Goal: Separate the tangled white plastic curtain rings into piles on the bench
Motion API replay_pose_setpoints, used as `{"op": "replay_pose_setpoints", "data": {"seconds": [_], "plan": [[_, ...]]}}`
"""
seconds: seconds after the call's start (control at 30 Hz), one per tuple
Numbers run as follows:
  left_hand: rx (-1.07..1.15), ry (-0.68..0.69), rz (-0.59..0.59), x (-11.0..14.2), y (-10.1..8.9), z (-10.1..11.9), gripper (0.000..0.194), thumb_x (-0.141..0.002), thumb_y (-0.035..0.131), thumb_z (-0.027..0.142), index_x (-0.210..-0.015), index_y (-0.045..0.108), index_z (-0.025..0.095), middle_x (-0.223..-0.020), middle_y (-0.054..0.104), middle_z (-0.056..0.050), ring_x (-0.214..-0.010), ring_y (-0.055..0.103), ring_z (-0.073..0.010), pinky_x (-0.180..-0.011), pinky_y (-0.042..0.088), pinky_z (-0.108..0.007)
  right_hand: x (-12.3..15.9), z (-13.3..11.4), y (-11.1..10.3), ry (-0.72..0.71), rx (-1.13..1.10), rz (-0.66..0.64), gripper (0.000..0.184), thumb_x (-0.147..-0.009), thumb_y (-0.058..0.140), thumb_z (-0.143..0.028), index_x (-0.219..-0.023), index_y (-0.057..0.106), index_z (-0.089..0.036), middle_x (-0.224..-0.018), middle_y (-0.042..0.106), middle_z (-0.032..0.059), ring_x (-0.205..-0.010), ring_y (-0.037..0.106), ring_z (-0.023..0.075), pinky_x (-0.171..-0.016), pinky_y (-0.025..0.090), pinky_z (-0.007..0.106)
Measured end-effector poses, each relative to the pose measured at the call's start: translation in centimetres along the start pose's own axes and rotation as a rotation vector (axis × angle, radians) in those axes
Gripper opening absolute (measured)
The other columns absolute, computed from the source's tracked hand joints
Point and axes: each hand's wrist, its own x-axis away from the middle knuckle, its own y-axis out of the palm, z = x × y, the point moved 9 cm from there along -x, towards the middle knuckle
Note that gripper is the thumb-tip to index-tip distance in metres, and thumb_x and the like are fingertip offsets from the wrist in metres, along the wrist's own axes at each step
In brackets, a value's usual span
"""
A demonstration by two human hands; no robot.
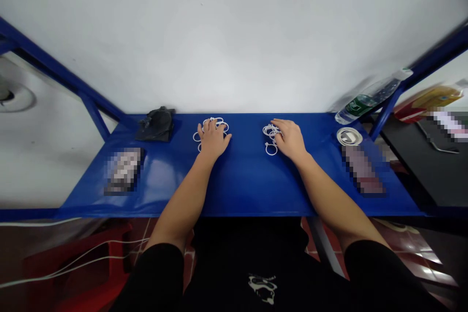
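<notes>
While both hands are palm-down at the blue table (248,175), the step looks like handling white rings in two clusters: left hand (213,139) is open, fingers spread over the left cluster (221,123); right hand (290,137) has loosely bent fingers on the right cluster (271,130), can't tell if gripping. Any lift from here would call for pinching one ring clear of its neighbours, I'd judge. Palms and covered rings are hidden, ring count and linking unclear.

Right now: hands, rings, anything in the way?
Left hand spread over left rings. Right hand at right rings, grip unclear. Black bag left, bottle right, both apart from hands.
</notes>
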Motion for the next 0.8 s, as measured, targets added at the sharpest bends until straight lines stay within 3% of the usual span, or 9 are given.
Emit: {"op": "replay_pose_setpoints", "data": {"seconds": [0.13, 0.3, 0.37, 0.47, 0.53, 0.6, 0.67, 0.73, 0.8], "plan": [[-0.014, -0.040, -0.055, 0.0, 1.2, -0.6, 0.015, -0.097, 0.066, 0.033, -0.105, 0.075, 0.024, -0.152, 0.059, -0.015, -0.152, 0.041, -0.0412, -0.126, 0.018, -0.075, 0.1, -0.4, 0.4, -0.027, -0.032, -0.005, 0.044, -0.091, 0.052, -0.016, -0.129, 0.073, -0.019, -0.132, 0.075, 0.0135, -0.122, 0.068, 0.0342, -0.107, 0.052, 0.056], [0.097, 0.027, 0.090, -0.2, -0.5, 0.6, 0.014, -0.100, 0.062, 0.029, -0.094, 0.075, 0.025, -0.146, 0.066, -0.012, -0.146, 0.048, -0.0394, -0.125, 0.015, -0.075, 0.4, -2.3, 0.8, -0.105, -0.112, -0.003, 0.034, -0.099, 0.053, -0.024, -0.127, 0.072, -0.020, -0.126, 0.077, 0.0134, -0.117, 0.069, 0.0333, -0.104, 0.053, 0.055], [0.176, 0.159, 0.138, 0.1, -1.3, 2.2, 0.016, -0.103, 0.061, 0.030, -0.097, 0.075, 0.026, -0.139, 0.070, -0.010, -0.136, 0.059, -0.0349, -0.124, 0.025, -0.067, 0.6, -2.7, 0.6, -0.112, -0.148, 0.011, 0.035, -0.103, 0.053, -0.030, -0.132, 0.070, -0.021, -0.124, 0.077, 0.0136, -0.116, 0.069, 0.0330, -0.103, 0.053, 0.054], [0.314, 0.470, 0.118, 1.6, -1.6, 6.0, 0.014, -0.103, 0.063, 0.030, -0.100, 0.075, 0.024, -0.128, 0.074, -0.010, -0.119, 0.069, -0.0276, -0.110, 0.046, -0.049, 0.9, -3.3, 0.3, -0.111, -0.205, 0.031, 0.041, -0.106, 0.053, -0.038, -0.142, 0.063, -0.021, -0.127, 0.075, 0.0147, -0.116, 0.069, 0.0319, -0.103, 0.053, 0.052], [0.397, 0.634, 0.093, 3.0, -1.4, 8.2, 0.011, -0.102, 0.064, 0.027, -0.099, 0.073, 0.022, -0.119, 0.076, -0.010, -0.111, 0.071, -0.0246, -0.098, 0.052, -0.041, 1.0, -3.7, 0.5, -0.119, -0.238, -0.002, 0.043, -0.107, 0.052, -0.041, -0.145, 0.060, -0.021, -0.127, 0.074, 0.0145, -0.113, 0.069, 0.0300, -0.101, 0.054, 0.048], [0.469, 0.702, 0.062, 4.1, -1.0, 9.6, 0.011, -0.102, 0.063, 0.023, -0.094, 0.070, 0.021, -0.107, 0.077, -0.008, -0.102, 0.072, -0.0221, -0.089, 0.054, -0.037, 1.2, -4.3, 1.2, -0.140, -0.254, -0.082, 0.038, -0.109, 0.048, -0.042, -0.137, 0.065, -0.022, -0.120, 0.076, 0.0128, -0.108, 0.070, 0.0274, -0.096, 0.055, 0.044], [0.553, 0.664, 0.029, 4.5, -0.6, 10.0, 0.009, -0.100, 0.065, 0.022, -0.092, 0.067, 0.021, -0.099, 0.076, -0.006, -0.093, 0.072, -0.0201, -0.085, 0.054, -0.035, 1.3, -4.8, 1.9, -0.162, -0.257, -0.156, 0.036, -0.111, 0.043, -0.042, -0.122, 0.071, -0.023, -0.110, 0.076, 0.0108, -0.101, 0.070, 0.0253, -0.090, 0.055, 0.040], [0.695, 0.524, 0.027, 4.1, -0.4, 9.3, 0.004, -0.097, 0.069, 0.024, -0.096, 0.066, 0.021, -0.096, 0.076, -0.004, -0.088, 0.073, -0.0182, -0.084, 0.056, -0.034, 1.3, -5.0, 2.0, -0.168, -0.262, -0.169, 0.036, -0.112, 0.041, -0.041, -0.111, 0.073, -0.023, -0.103, 0.075, 0.0100, -0.097, 0.069, 0.0243, -0.086, 0.054, 0.038], [0.894, 0.366, 0.040, 3.5, -0.3, 8.0, 0.016, -0.094, 0.073, 0.025, -0.107, 0.066, 0.021, -0.095, 0.077, -0.004, -0.086, 0.074, -0.0169, -0.083, 0.058, -0.032, 1.2, -4.8, 1.8, -0.158, -0.270, -0.142, 0.034, -0.111, 0.044, -0.042, -0.108, 0.072, -0.023, -0.100, 0.074, 0.0097, -0.094, 0.068, 0.0238, -0.084, 0.053, 0.037]]}}
